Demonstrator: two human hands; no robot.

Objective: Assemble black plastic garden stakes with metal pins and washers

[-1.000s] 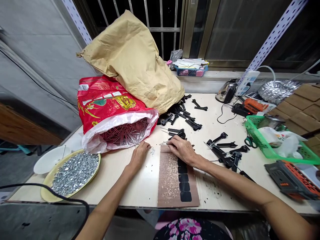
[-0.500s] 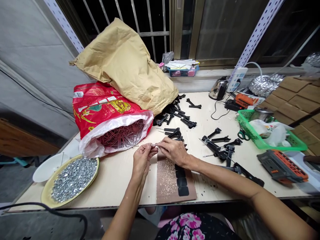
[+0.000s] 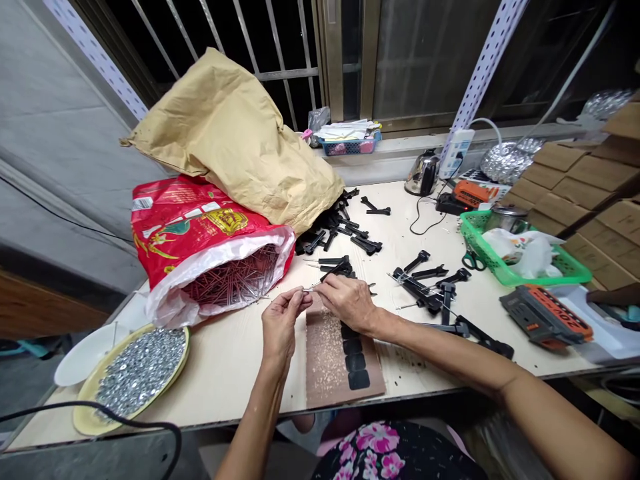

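Note:
My left hand [image 3: 281, 320] and my right hand [image 3: 349, 301] meet just above the table's near middle, fingers pinched together. Between them runs a thin metal pin [image 3: 313, 287]; the right hand grips its right part, the left fingertips pinch at its left end, on something too small to name. Below the hands lies a brown board [image 3: 330, 353] with black pads. Black plastic handles [image 3: 345, 230] lie scattered behind my hands. A red bag [image 3: 190, 233] full of long pins gapes open to the left.
A yellow dish of small silver washers [image 3: 133, 373] sits at the near left, with a white plate beside it. A brown paper sack [image 3: 235, 143] leans at the back. At the right stand a green basket [image 3: 575, 272], an orange-black tool [image 3: 545, 317], a kettle [image 3: 423, 173] and cardboard boxes.
Both hands lifted off the table and came together, pinching a pin between them. The view has shifted a little to the right.

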